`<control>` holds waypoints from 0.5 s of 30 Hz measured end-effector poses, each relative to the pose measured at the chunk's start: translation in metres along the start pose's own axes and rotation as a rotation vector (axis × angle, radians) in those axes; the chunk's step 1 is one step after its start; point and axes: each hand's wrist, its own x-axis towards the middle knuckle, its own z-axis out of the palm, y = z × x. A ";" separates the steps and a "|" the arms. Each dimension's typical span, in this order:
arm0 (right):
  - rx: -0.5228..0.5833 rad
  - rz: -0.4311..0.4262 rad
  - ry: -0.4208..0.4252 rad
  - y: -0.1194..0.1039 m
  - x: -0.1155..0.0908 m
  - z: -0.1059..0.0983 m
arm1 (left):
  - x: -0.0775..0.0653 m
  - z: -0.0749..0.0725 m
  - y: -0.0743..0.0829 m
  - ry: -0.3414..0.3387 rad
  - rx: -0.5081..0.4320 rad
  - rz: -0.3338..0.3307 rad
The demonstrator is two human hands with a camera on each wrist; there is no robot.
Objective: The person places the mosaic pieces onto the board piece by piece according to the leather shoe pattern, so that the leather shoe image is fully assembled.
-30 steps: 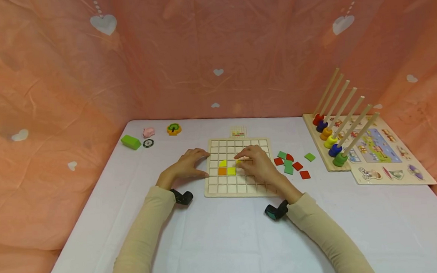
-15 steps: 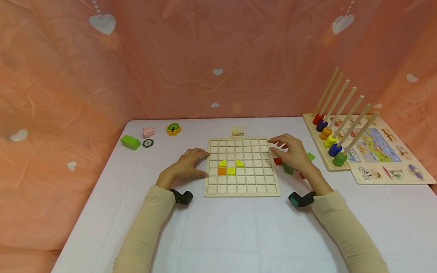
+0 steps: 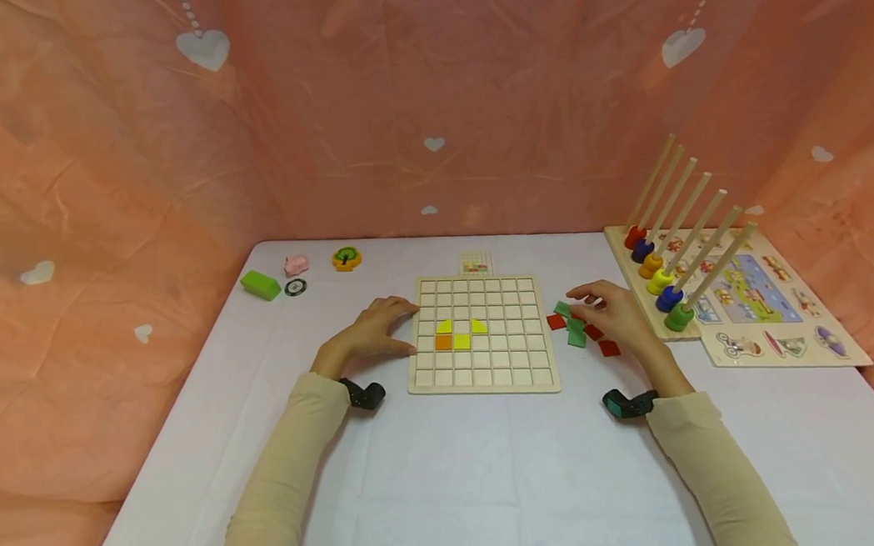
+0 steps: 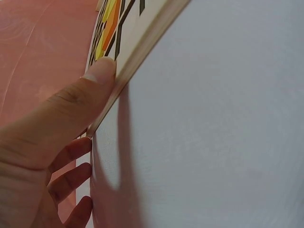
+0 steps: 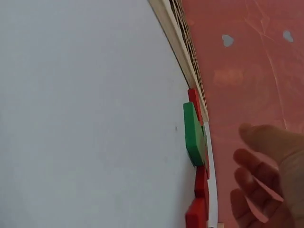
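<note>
My left hand [image 3: 369,329] rests at the left edge of a wooden grid board [image 3: 512,356]; in the left wrist view its thumb [image 4: 100,71] touches the board's rim, fingers spread. On the grid lie an orange square tile [image 3: 444,342], a yellow square tile [image 3: 461,342] and two yellow cut-shape tiles, left [image 3: 444,327] and right [image 3: 479,326]. My right hand [image 3: 615,316] hovers over loose red and green tiles, fingers loosely bent, apparently holding nothing. Among them are a green tile [image 3: 576,338] and a red tile [image 3: 609,348]. The hand hides part of the group.
Behind the board lies a small pattern card [image 3: 475,261]. At the right stand a peg rack with coloured rings [image 3: 680,318] and a picture board [image 3: 761,286]. At the far left are a green block [image 3: 261,285], a pink piece [image 3: 296,266], a round disc [image 3: 296,287] and a tree piece [image 3: 346,258].
My right hand has let go of a yellow tile in a grid cell and moved right, off the board to the loose red and green tiles. The left hand has stayed at the board's edge.
</note>
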 end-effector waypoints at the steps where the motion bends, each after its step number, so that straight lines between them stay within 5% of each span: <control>1: 0.003 0.011 -0.006 0.002 0.000 0.001 | 0.000 0.000 0.000 0.001 0.000 -0.002; 15: -0.060 -0.055 -0.038 0.013 0.014 0.017 | 0.000 -0.001 0.001 -0.008 0.015 0.007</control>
